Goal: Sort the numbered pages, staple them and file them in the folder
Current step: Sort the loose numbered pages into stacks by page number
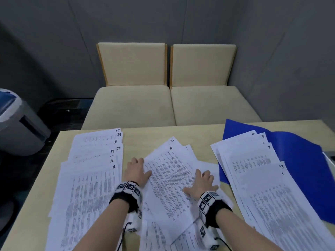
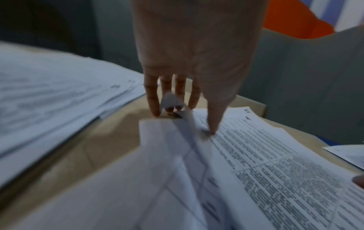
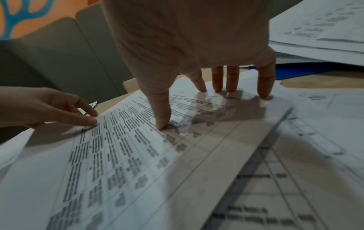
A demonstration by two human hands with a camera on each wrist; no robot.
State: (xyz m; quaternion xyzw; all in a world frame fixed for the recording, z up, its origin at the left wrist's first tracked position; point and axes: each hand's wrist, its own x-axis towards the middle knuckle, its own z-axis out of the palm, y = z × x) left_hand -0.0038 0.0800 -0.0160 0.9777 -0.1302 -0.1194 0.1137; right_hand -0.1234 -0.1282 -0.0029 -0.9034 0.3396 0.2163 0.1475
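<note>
Now, both hands on the middle pile, sorting under way.
Right hand [image 1: 201,182] presses page 4 [image 1: 174,180] flat, fingers spread; left hand [image 1: 136,170] pinches its left edge, thumb on top. The page's long axis runs near-to-far; blue folder [image 1: 299,160] lies far right.

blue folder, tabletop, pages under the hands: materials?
Blue folder: probably thin plastic, possibly coated card; uniform saturated blue with a soft sheen, lying flat and open.
Tabletop: pale wood-look, likely laminate or veneer; smooth, matte, faint grain.
Pages: plain white office paper, matte, printed in black; the left hand curls one edge up, while the right hand presses flat.
</note>
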